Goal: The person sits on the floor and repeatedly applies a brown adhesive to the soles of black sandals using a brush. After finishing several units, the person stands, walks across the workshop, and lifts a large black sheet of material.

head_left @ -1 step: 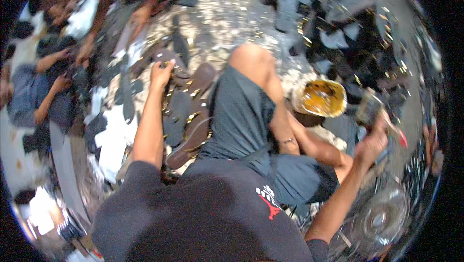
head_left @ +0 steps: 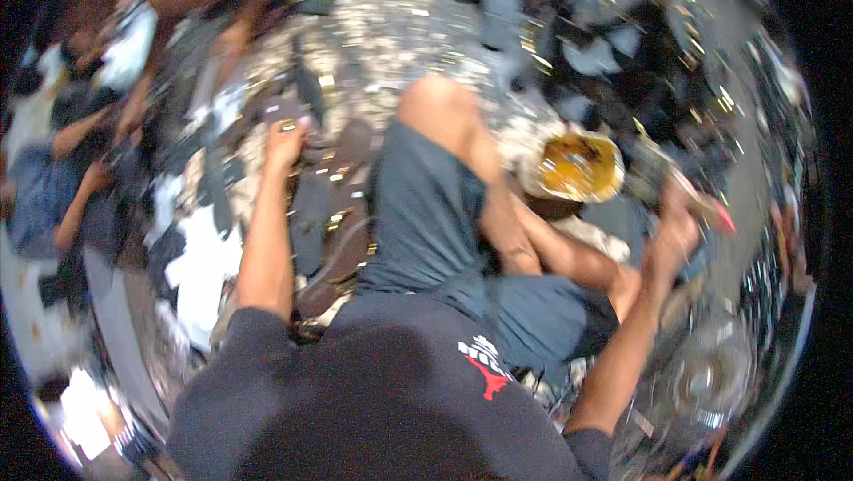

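My left hand (head_left: 284,143) is closed on the edge of a dark brown shoe sole (head_left: 283,111), blurred by motion. More flat soles lie beside that hand: a brown one (head_left: 350,151), a grey one (head_left: 309,223) and another brown one (head_left: 333,272) by my thigh. On the other side, my right hand (head_left: 673,225) grips a brush with a red-tipped handle (head_left: 721,214). Its bristle end points toward a whitish tub (head_left: 532,177), apart from it. Amber, glue-like stuff (head_left: 569,161) coats the inside of the tub.
Dark and grey pieces form a heap (head_left: 604,63) beyond the tub. White sheets (head_left: 203,268) lie outside my left forearm. Other people sit at the left, one with blue clothing (head_left: 44,183). A round, blurred object (head_left: 702,383) is at the lower right.
The whole view has shifted slightly, so most things appear further left. Both hands keep their hold on the sole and the brush.
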Demonstrator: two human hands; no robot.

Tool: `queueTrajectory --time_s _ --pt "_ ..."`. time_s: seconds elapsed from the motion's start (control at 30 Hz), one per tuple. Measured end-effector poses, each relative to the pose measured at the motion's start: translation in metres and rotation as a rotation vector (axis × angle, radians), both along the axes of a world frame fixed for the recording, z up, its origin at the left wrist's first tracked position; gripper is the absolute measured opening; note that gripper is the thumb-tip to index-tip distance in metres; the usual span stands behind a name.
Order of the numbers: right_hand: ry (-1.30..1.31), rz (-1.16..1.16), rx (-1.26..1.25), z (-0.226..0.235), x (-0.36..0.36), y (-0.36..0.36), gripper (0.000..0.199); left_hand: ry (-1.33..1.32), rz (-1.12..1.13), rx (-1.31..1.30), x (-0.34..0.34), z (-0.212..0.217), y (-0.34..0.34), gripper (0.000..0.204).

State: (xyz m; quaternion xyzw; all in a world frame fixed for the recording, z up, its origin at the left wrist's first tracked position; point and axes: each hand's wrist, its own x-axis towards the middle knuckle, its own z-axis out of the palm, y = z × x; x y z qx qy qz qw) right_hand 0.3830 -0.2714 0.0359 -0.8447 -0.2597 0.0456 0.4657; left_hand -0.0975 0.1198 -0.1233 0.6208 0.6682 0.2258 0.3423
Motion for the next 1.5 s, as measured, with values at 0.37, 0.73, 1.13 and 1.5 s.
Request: queueTrajectory --time_s 0.37,0.73,1.13,1.5 --pt "-0.469 0.582 -0.786 -0.118 0.035 0.076 0.035 -0.102 -0.597 0.305 0.123 0.198 -0.076 0.034" --pt "-0.568 -0.016 -0.604 0.008 0.062 -0.048 0.039 0.241 -0.918 0.754 0.18 0.142 -0.126 0.093" --pt "0.366 0.29 0.774 0.036 -0.14 0.103 0.025 -1.396 -0.588 -0.731 0.227 0.189 -0.207 0.075" --pt "-0.026 0.348 0.679 0.056 -0.123 0.088 0.02 -1.562 -0.597 -0.864 0.213 0.162 -0.218 0.078"
